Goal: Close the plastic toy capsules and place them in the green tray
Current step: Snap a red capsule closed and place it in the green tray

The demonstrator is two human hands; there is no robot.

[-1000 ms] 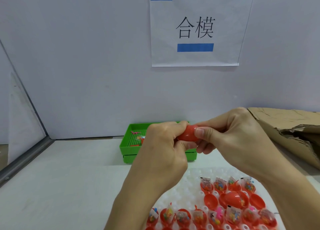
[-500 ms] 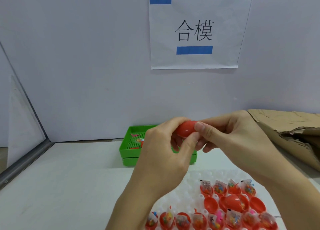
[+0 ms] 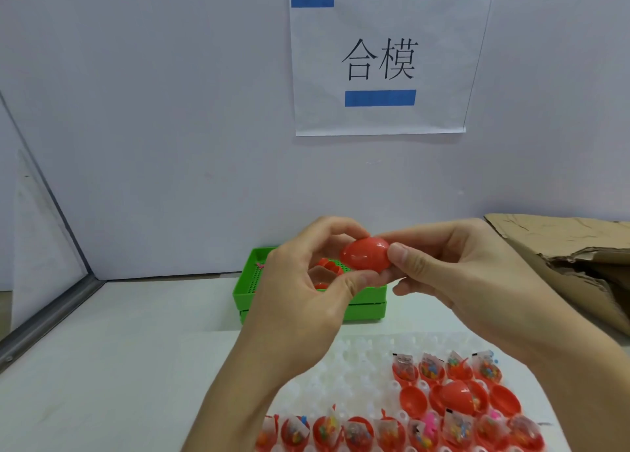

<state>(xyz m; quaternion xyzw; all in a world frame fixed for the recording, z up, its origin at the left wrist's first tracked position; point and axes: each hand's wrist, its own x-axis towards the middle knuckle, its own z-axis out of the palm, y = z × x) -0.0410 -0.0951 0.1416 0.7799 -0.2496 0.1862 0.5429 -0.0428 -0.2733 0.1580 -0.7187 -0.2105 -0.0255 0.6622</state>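
Both hands, left (image 3: 300,301) and right (image 3: 453,274), pinch a glossy red egg-shaped plastic capsule (image 3: 366,253), long axis roughly horizontal, held above the perforated green tray (image 3: 366,306).

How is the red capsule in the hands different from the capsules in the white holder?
The held capsule is closed, a smooth red egg; the holder capsules are mostly open halves with toy packets showing. The held capsule is up in the air, pinched by the left hand and right hand; the holder capsules sit untouched in the white holder. Both are red plastic.
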